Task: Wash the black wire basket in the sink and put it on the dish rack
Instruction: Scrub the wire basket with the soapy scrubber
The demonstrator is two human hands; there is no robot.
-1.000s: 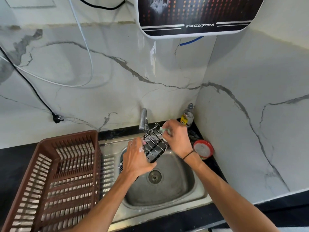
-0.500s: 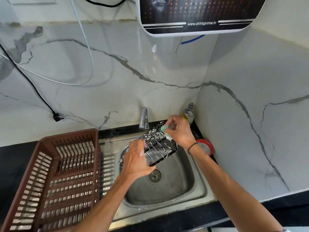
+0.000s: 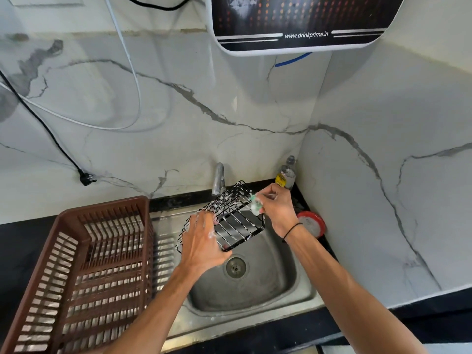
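A brown plastic dish rack (image 3: 76,272) sits on the dark worktop (image 3: 23,241) at the left, touching the ribbed drainboard of the steel sink (image 3: 255,297). Just right of it, over the sink basin, the black wire basket (image 3: 229,221) is held tilted in the air, its open grid of thin black bars streaked with white suds and its flat bottom panel turned up toward the camera. The left hand (image 3: 201,246) grips the basket's near left corner, fingers (image 3: 201,221) curled over the wires and flecked with foam. The tap (image 3: 219,178) stands just behind the basket. The right hand (image 3: 275,208) pinches a small green-and-white scrubber (image 3: 255,204) and presses it against the basket's far right edge, so the basket lies between the two hands. A black band circles the right wrist. Further right, a clear soap bottle (image 3: 287,175) stands in the corner, and a red round lidded tub (image 3: 313,224) rests on the worktop beside the sink rim.
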